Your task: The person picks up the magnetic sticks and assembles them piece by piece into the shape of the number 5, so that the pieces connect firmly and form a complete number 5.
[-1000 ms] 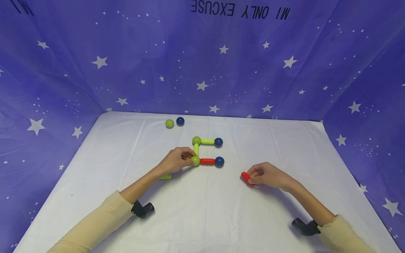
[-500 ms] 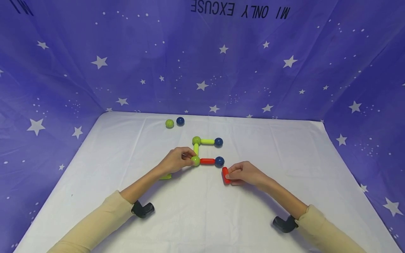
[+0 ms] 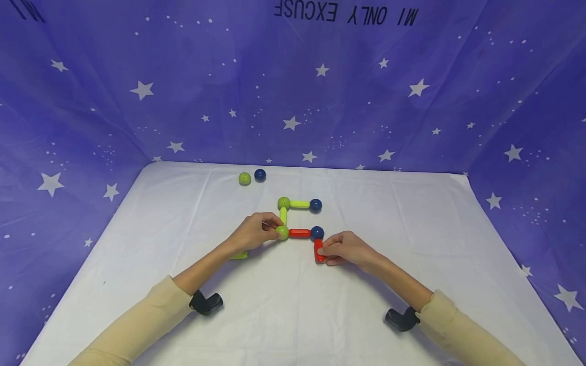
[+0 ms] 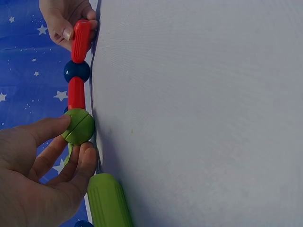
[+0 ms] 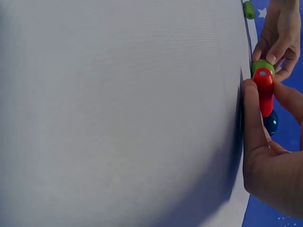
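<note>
My left hand (image 3: pixel 257 231) pinches the near green ball (image 3: pixel 282 233) of a frame of magnetic rods and balls. From that ball a red rod (image 3: pixel 299 233) runs right to a blue ball (image 3: pixel 317 233). A green rod (image 3: pixel 283 216) leads back to a far green ball (image 3: pixel 284 203), which joins another green rod (image 3: pixel 299 204) and a far blue ball (image 3: pixel 315 205). Between thumb and fingers, my right hand (image 3: pixel 350 249) holds a second red rod (image 4: pixel 81 41). Its far end meets the near blue ball, and its near end points toward me.
On the white table (image 3: pixel 389 203), a loose green ball (image 3: pixel 244 178) and a loose blue ball (image 3: pixel 260 175) lie at the back. A loose green rod (image 4: pixel 109 201) lies beside my left wrist, partly hidden by it in the head view. A starry purple cloth (image 3: pixel 293 91) stands behind.
My right hand has moved left with the red rod, turning it nearly straight and bringing its end against the near blue ball. My left hand has stayed on the green ball.
</note>
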A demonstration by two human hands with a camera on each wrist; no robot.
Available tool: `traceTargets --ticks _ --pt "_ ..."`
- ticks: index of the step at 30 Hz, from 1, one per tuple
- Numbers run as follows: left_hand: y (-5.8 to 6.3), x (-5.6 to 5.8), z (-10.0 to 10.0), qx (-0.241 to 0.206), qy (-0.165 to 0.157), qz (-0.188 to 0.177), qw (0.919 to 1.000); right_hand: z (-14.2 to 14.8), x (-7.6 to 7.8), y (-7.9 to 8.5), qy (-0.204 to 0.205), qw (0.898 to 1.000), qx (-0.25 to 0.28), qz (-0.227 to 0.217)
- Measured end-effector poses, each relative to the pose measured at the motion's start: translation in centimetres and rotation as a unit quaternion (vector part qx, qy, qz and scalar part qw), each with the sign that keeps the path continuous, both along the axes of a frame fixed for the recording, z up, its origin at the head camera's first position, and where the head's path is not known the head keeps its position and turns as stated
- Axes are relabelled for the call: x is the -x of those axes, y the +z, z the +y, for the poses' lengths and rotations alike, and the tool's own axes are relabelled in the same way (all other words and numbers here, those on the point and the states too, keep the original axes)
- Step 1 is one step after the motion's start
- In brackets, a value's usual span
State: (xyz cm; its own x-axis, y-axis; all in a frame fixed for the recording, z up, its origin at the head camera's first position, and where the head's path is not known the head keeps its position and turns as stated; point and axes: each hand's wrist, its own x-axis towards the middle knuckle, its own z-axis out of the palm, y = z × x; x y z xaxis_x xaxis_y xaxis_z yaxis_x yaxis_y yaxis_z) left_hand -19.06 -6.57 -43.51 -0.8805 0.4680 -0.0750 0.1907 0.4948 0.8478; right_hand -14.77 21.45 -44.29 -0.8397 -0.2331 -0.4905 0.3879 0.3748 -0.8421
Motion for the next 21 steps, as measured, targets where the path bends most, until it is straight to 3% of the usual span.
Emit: traceTargets --ticks 8,13,17,21 --pt "-0.1 0.1 0.0 0.006 0.002 0.0 1.0 -0.3 0.1 0.3 0.022 0.998 -0.048 0.023" --pt "0.0 0.0 0.0 0.004 0.002 -0.002 1.0 -0.2 0.8 0.2 0.019 0.989 -0.123 0.081" --pt "-0.2 0.1 -0.1 0.004 0.001 0.001 1.0 -0.2 1.3 0.2 0.012 0.983 -0.12 0.136" --pt "-0.2 0.1 -0.1 0.006 0.001 0.002 1.0 -0.3 1.7 0.3 0.03 0.98 -0.108 0.167"
